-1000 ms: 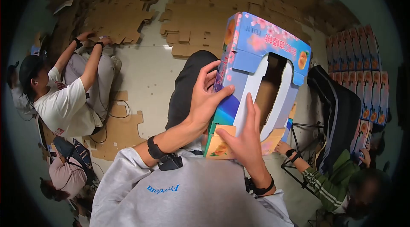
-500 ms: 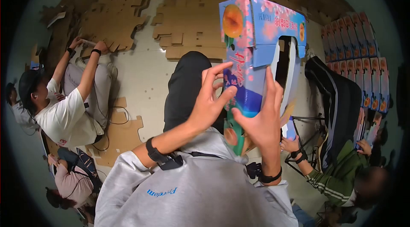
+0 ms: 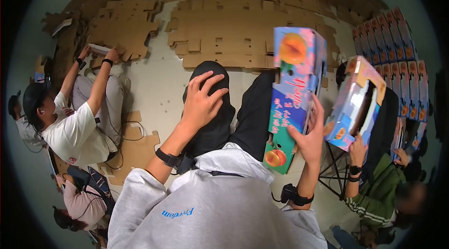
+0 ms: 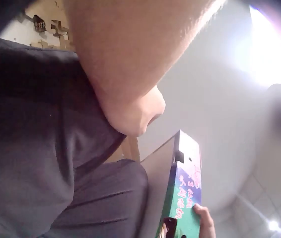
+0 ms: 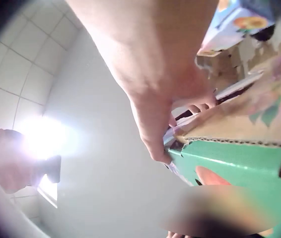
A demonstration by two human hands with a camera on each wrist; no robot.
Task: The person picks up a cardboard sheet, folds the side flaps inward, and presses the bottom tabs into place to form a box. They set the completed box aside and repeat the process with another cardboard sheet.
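Observation:
My right hand grips a printed cardboard fruit box, its thumb on the pink, blue and green side panel and its fingers over the top edge. Pictures of peaches decorate that panel. From the right wrist view, the fingers of the right hand reach into the slot in the box's top beside a corrugated edge. My left hand lies over the dark-trousered knee, fingers loosely bent and spread, holding nothing. In the left wrist view the box stands beyond the knees.
At the right, a person in a green sleeve holds a similar box close to mine. Rows of finished boxes stand behind. Flat cardboard sheets cover the floor ahead. Another person sits at the left.
My left hand has let go of the box and moved left to the knee. With the box in it, my right hand has turned and shifted rightward. The neighbour's box has come into view.

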